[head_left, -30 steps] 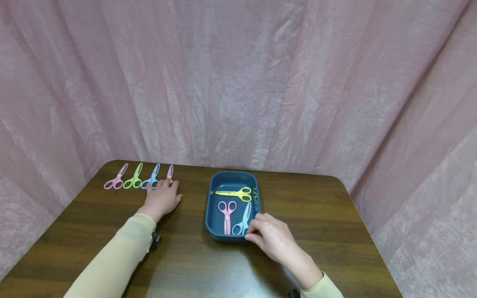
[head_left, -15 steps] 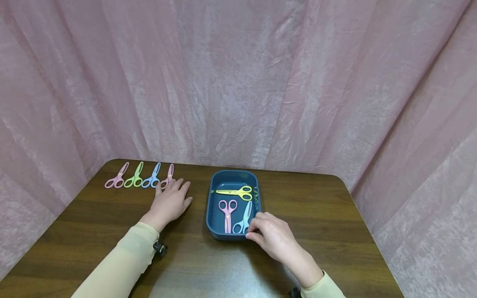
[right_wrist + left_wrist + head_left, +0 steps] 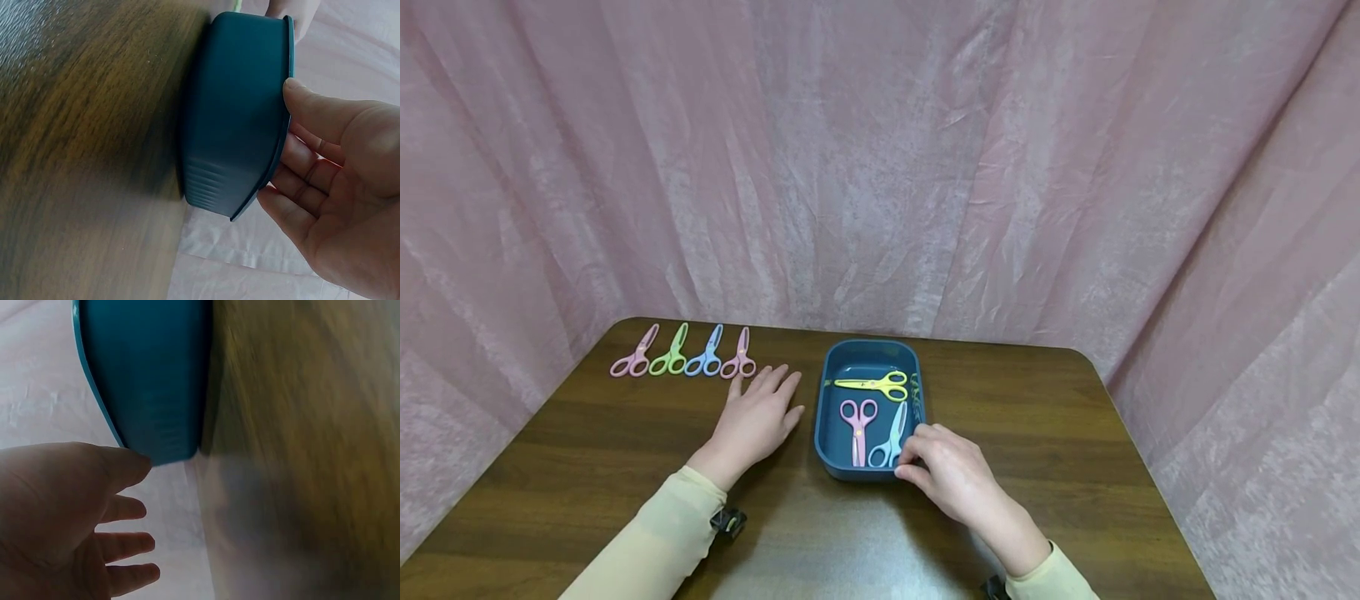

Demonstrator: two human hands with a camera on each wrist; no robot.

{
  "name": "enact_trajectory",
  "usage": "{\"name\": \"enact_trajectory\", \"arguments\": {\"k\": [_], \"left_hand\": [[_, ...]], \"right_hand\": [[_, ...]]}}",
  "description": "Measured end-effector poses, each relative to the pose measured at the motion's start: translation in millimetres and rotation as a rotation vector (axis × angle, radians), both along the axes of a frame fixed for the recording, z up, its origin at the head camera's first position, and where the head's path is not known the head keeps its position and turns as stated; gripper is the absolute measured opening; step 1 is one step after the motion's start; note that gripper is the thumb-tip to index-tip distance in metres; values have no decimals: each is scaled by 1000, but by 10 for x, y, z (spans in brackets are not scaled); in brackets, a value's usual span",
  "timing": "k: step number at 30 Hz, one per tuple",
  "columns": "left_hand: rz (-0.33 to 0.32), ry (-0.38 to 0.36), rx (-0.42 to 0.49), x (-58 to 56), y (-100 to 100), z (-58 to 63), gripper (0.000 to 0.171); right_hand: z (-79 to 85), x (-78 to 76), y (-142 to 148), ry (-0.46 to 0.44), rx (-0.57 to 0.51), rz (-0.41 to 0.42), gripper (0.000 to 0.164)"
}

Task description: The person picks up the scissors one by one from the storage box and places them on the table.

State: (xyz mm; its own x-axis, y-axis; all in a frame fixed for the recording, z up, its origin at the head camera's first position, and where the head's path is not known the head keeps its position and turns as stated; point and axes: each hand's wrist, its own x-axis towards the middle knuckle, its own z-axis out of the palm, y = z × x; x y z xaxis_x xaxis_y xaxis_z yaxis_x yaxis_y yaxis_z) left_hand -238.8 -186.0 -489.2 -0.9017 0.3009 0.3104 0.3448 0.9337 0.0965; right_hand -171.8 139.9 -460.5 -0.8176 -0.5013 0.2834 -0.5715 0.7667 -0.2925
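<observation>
A dark blue rectangular box (image 3: 857,475) stands on the table with yellow scissors (image 3: 880,384), pink scissors (image 3: 859,429) and light blue scissors (image 3: 891,437) inside. My right hand (image 3: 951,473) holds the box's near right corner, thumb on the outer side of the rim in the right wrist view. Left of the box, my left hand (image 3: 754,429) has its fingers spread and holds nothing. Just beyond its fingertips lie pink scissors (image 3: 740,358), the last of a row that also has blue scissors (image 3: 704,358), green scissors (image 3: 670,357) and another pink pair (image 3: 636,357).
The wooden table (image 3: 1037,417) has rounded far corners. Pink curtains (image 3: 880,167) hang behind it and along both sides. A small dark device (image 3: 728,522) sits at my left wrist.
My left hand has slid right and nearer, off the row of scissors, uncovering the rightmost pink pair. My right hand stays at the box's corner.
</observation>
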Motion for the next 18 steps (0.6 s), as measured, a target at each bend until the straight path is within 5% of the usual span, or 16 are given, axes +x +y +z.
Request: {"name": "enact_trajectory", "arguments": {"k": [18], "left_hand": [[-147, 104, -6, 256, 265, 131, 54]], "right_hand": [[3, 9, -6, 3, 5, -12, 18]]}}
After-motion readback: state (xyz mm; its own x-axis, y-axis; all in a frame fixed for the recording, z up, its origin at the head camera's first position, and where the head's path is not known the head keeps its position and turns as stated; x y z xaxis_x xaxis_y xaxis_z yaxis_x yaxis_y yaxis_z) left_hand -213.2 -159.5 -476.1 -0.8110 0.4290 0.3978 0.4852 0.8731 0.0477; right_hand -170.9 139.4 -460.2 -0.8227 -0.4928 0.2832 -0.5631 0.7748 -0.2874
